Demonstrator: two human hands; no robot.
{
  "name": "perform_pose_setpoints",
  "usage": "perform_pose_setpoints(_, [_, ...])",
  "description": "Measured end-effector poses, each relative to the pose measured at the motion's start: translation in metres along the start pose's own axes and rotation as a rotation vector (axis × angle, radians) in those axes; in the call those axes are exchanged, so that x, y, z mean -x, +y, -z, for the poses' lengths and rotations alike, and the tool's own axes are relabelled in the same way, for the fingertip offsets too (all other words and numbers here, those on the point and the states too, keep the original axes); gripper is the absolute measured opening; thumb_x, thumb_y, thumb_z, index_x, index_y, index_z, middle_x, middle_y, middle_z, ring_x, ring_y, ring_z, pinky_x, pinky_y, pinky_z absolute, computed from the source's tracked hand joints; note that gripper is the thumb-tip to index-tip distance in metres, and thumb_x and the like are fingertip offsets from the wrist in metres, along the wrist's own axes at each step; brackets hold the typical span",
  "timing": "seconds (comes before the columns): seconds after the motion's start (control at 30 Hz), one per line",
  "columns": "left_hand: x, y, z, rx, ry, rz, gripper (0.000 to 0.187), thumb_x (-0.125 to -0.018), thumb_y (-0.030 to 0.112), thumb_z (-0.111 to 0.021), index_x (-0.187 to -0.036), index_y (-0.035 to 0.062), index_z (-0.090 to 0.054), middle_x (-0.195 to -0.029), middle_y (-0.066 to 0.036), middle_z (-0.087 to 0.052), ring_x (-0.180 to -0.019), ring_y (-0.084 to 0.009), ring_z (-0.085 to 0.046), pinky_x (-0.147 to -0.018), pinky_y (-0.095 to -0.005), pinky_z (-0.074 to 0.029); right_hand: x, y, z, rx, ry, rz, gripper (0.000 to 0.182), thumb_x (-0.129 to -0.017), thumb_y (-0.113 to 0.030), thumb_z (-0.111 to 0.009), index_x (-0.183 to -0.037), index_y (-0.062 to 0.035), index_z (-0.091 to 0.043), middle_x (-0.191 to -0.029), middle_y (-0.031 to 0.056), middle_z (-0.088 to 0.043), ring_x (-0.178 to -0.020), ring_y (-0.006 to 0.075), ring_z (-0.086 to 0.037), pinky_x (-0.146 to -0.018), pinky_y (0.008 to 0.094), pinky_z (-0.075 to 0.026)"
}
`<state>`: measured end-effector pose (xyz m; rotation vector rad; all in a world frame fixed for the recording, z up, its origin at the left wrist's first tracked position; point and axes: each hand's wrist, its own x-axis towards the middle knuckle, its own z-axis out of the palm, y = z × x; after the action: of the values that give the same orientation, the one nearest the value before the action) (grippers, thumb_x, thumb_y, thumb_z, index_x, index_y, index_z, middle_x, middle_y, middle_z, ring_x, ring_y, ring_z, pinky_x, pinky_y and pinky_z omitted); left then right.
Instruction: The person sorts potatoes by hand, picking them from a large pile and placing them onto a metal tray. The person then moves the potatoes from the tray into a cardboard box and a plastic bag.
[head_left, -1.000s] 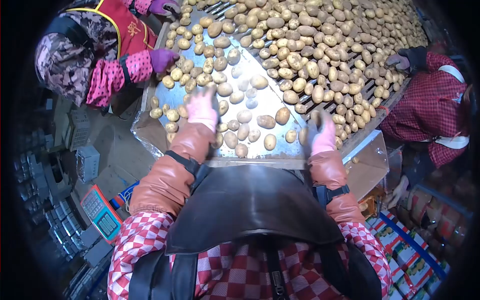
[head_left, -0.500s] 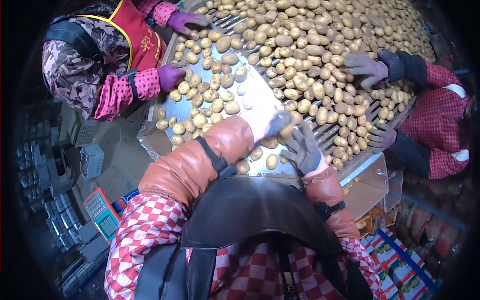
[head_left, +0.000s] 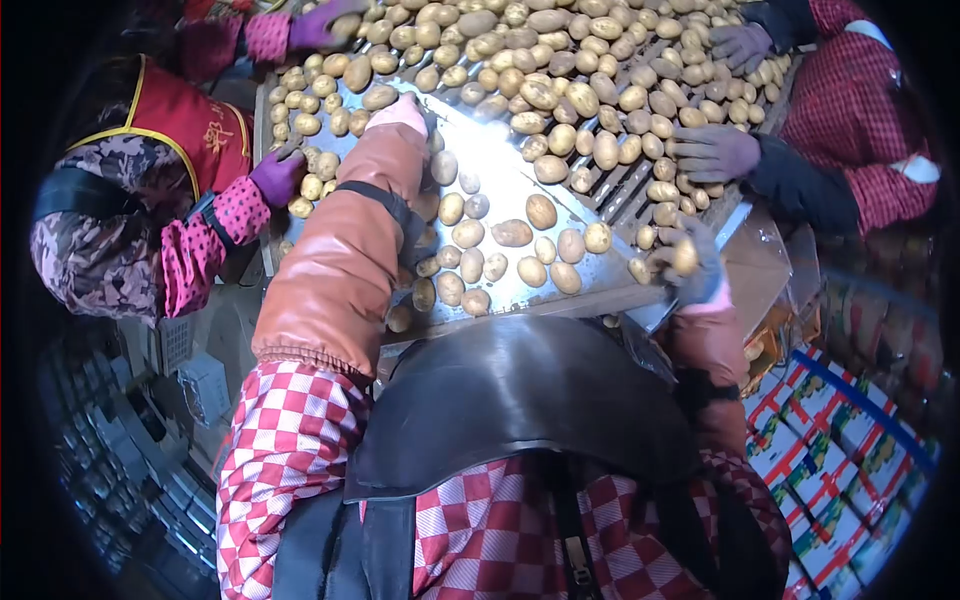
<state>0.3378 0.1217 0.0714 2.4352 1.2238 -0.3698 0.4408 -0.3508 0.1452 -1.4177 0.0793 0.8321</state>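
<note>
My left hand [head_left: 428, 116] reaches to the far part of the metal tray [head_left: 500, 205]. Its cuff and sleeve cover most of it, so its fingers and anything in them cannot be made out. An oval potato [head_left: 379, 97] lies just left of it. At the tray's right corner, my gloved right hand [head_left: 697, 268] has its fingers round a yellowish potato [head_left: 685, 256]. Another potato [head_left: 639, 270] lies left of that hand. Between my arms, several potatoes [head_left: 512, 233] lie spread on the tray.
Many potatoes [head_left: 540, 92] cover the slatted rack [head_left: 632, 182] beyond. A co-worker's purple-gloved hand [head_left: 279, 175] is at the left edge; another co-worker's gloved hand [head_left: 716, 153] rests by potatoes at right. Printed boxes [head_left: 830, 450] stand at lower right.
My left hand has moved away from my right, far up the tray. My right hand has moved right and now holds a potato. The view has shifted, and potatoes lie differently on the near tray.
</note>
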Motion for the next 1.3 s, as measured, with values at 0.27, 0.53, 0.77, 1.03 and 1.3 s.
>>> perform_pose_setpoints(0.27, [0.081,0.003,-0.019,1.13,-0.367,-0.27,0.054,-0.097,0.039,-0.061,-0.143,0.0133,-0.049,-0.102,-0.007,-0.068,-0.079,-0.016,-0.062,-0.063,-0.0309,-0.05,0.027,0.014,0.067,-0.135,0.372,0.073,0.044,-0.102,-0.033,-0.053,-0.135,-0.0037,-0.051,-0.099,0.0101,-0.066,-0.081,0.0169,-0.063,-0.065,0.0295,-0.054])
perform_pose_setpoints(0.53, [0.225,0.047,-0.025,0.648,-0.281,-0.802,0.041,-0.092,0.023,-0.062,-0.127,0.0021,-0.061,-0.109,-0.013,-0.072,-0.1,-0.0183,-0.068,-0.089,-0.0326,-0.053,0.012,0.051,-0.146,0.131,-0.44,-0.175,0.055,-0.102,-0.053,-0.043,-0.104,-0.0052,-0.07,-0.085,0.0091,-0.07,-0.069,0.0141,-0.062,-0.06,0.0273,-0.049])
perform_pose_setpoints(0.77, [0.238,0.05,-0.03,1.117,-0.397,-0.245,0.031,-0.101,0.027,-0.053,-0.119,0.003,-0.063,-0.098,-0.005,-0.068,-0.086,-0.0116,-0.062,-0.074,-0.0275,-0.051,-0.011,0.111,-0.17,-0.122,-0.404,-0.252,0.057,-0.097,-0.057,-0.049,-0.104,-0.0035,-0.068,-0.081,0.0084,-0.07,-0.069,0.0195,-0.068,-0.06,0.0326,-0.052])
perform_pose_setpoints(1.03, [0.237,0.081,-0.044,1.754,-0.517,0.16,0.033,-0.102,0.03,-0.048,-0.111,0.0029,-0.063,-0.09,-0.005,-0.066,-0.072,-0.013,-0.062,-0.061,-0.025,-0.049,0.011,0.087,-0.157,0.094,-0.305,0.53,0.034,-0.098,-0.02,-0.06,-0.128,-0.0046,-0.058,-0.115,0.0101,-0.066,-0.104,0.0218,-0.064,-0.093,0.0343,-0.05])
perform_pose_setpoints(1.3, [0.225,0.006,-0.046,1.618,-0.985,-0.105,0.031,-0.099,0.017,-0.054,-0.128,0.0064,-0.058,-0.096,-0.004,-0.063,-0.084,-0.0071,-0.06,-0.061,-0.0192,-0.047,0.007,0.075,-0.139,-0.359,-0.725,-0.183,0.046,-0.098,-0.016,-0.059,-0.14,-0.007,-0.043,-0.117,0.0108,-0.063,-0.103,0.0205,-0.066,-0.087,0.0364,-0.057])
